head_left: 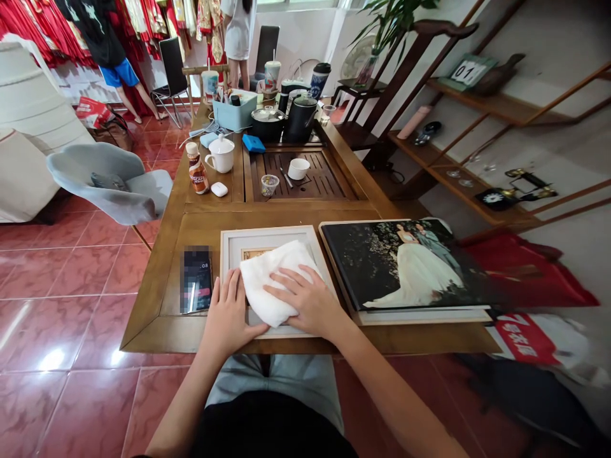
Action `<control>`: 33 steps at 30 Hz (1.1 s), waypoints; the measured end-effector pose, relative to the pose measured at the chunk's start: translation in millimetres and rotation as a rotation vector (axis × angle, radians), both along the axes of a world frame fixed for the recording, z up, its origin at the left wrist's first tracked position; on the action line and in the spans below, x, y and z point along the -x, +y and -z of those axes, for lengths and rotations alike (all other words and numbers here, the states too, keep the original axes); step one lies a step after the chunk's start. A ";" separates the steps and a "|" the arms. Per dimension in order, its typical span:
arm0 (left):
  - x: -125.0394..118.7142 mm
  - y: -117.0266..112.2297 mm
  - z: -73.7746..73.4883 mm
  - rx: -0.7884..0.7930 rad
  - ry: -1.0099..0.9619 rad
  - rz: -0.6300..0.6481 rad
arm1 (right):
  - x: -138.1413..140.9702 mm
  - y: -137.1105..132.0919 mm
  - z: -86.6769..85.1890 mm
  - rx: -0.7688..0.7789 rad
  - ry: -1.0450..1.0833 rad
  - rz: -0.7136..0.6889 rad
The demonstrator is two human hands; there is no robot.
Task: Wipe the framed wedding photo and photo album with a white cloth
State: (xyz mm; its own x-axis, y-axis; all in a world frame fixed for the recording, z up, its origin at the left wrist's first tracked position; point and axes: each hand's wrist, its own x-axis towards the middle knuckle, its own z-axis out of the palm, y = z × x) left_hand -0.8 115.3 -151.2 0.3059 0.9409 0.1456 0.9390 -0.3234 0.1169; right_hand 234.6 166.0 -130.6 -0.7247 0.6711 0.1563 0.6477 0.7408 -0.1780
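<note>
A white-framed picture [267, 240] lies flat on the wooden table [200, 222] near its front edge. A white cloth [274, 270] covers most of the frame. My right hand [308, 302] lies flat on the cloth, fingers stretched out. Beside it, my left hand [229, 315] rests flat on the frame's lower left edge, fingers apart, its thumb touching the cloth. A large wedding photo print [405, 264] lies right of the frame.
A phone [196, 278] lies left of the frame. Farther back are a tea tray [329, 181] with a white cup [298, 168], a small glass [270, 184], a teapot [220, 154], a bottle [196, 168], kettles. A grey chair [112, 184] stands left; shelves right. Two people stand at the back.
</note>
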 end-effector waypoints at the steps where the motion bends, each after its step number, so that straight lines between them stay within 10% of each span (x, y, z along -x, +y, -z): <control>1: -0.2 0.0 -0.3 0.000 0.000 -0.001 | 0.2 -0.1 0.2 0.006 0.006 -0.006; 28: 5.4 1.3 7.3 -0.060 -0.106 0.032 | 4.4 -0.8 0.8 0.050 0.006 0.077; 33: 12.1 -5.3 -23.5 -0.070 -0.258 0.126 | 8.7 -1.9 4.7 0.044 0.023 0.074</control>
